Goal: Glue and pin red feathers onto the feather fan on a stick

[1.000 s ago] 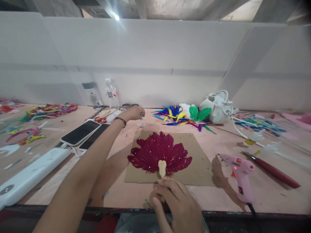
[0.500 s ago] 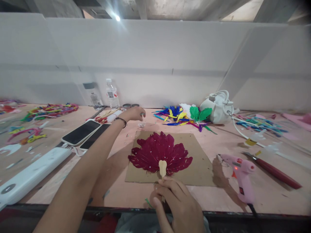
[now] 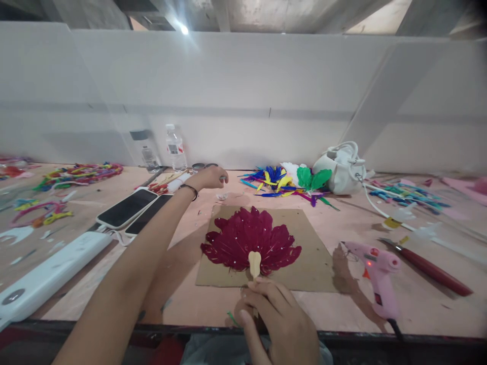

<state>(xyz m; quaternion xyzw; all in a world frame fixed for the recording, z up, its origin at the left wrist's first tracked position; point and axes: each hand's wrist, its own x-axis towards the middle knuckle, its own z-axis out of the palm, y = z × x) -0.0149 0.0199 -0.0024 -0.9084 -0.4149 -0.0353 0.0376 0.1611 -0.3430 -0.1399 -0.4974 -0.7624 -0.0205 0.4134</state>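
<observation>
A dark red feather fan (image 3: 251, 233) dotted with small white specks lies on a sheet of brown cardboard (image 3: 315, 253). Its pale wooden handle (image 3: 254, 263) points toward me. My right hand (image 3: 281, 317) is closed on the lower part of that handle, thumb and fingers around it. Stretched out to the far side of the table, my left hand (image 3: 213, 177) has its fingers curled together. Whatever is between those fingers is too small to make out. Just below that hand is a small clear plastic piece (image 3: 221, 196).
A pink glue gun (image 3: 380, 276) and a red-handled knife (image 3: 433, 271) lie at right. Colourful feathers (image 3: 285, 180) and a white bag (image 3: 338, 170) sit behind. Two phones (image 3: 127, 208), a white power strip (image 3: 57, 276) and a water bottle (image 3: 175, 148) are at left.
</observation>
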